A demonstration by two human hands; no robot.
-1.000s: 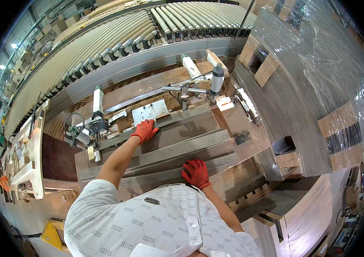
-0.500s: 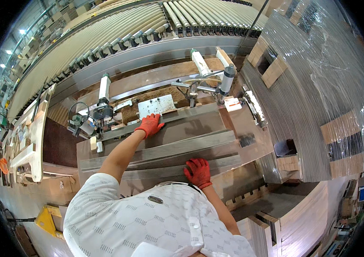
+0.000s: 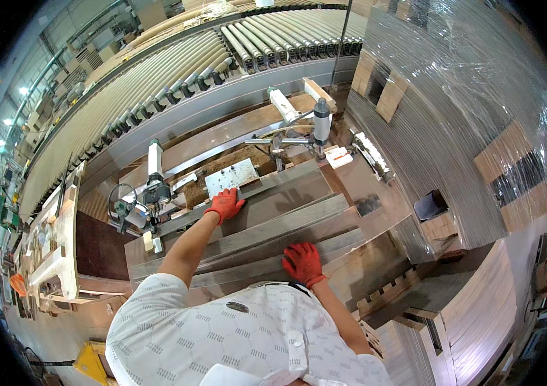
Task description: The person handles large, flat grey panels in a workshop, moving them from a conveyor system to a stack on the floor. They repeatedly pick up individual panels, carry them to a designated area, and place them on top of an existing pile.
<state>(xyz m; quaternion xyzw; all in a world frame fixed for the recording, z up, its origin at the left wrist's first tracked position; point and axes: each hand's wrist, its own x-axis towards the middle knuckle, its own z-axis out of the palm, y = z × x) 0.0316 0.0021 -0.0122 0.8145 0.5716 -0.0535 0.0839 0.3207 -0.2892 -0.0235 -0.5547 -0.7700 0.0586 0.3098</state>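
Note:
My left hand (image 3: 226,206), in a red glove, reaches to the far side of the workbench (image 3: 267,207). It lies palm down on the farthest grey-brown wood strip (image 3: 273,181), fingers spread, their tips by the edge of a pale metal plate (image 3: 232,177). My right hand (image 3: 303,264), gloved in red too, rests with fingers apart on the nearest strip (image 3: 247,273), close to my body. Another long strip (image 3: 280,222) lies between the hands. Neither hand is wrapped around anything; the palms are hidden.
White cylinders stand behind the bench at left (image 3: 155,161) and right (image 3: 284,106), near a silver cylinder on a clamp arm (image 3: 321,122). A roller conveyor (image 3: 177,71) runs beyond. A tall film-wrapped stack of boards (image 3: 434,141) rises at right; a wooden side table (image 3: 61,251) stands left.
The whole view has swung and tilted, so the bench appears turned. Both hands stay at about the same places on their strips.

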